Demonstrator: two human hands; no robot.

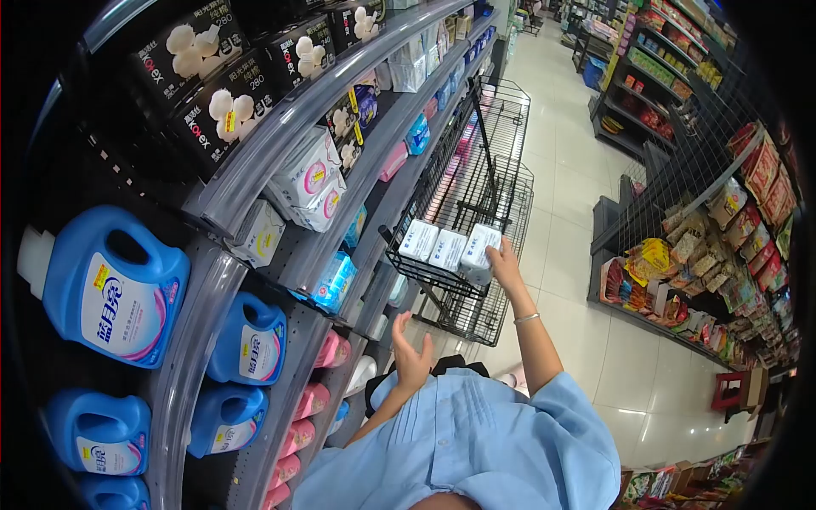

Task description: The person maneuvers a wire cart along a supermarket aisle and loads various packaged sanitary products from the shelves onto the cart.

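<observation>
Three white packs with blue ABC lettering stand side by side at the near end of a black wire rack: a left pack [419,240], a middle pack [447,250] and a right pack [480,246]. My right hand [504,262], with a silver bangle on the wrist, has its fingers on the right-hand pack's outer side and grips it. Nearer my body, my left hand [411,353] is raised beside the shelves with its fingers apart and nothing in it. The wire rack [489,310] has several tiers and stands in the aisle.
Shelves on my left hold blue detergent jugs [127,297], black Kotex boxes [225,110], white packs [310,183] and pink bottles [299,438]. Across the tiled aisle [561,255] stand racks of bagged snacks [697,246] and a red stool [728,391].
</observation>
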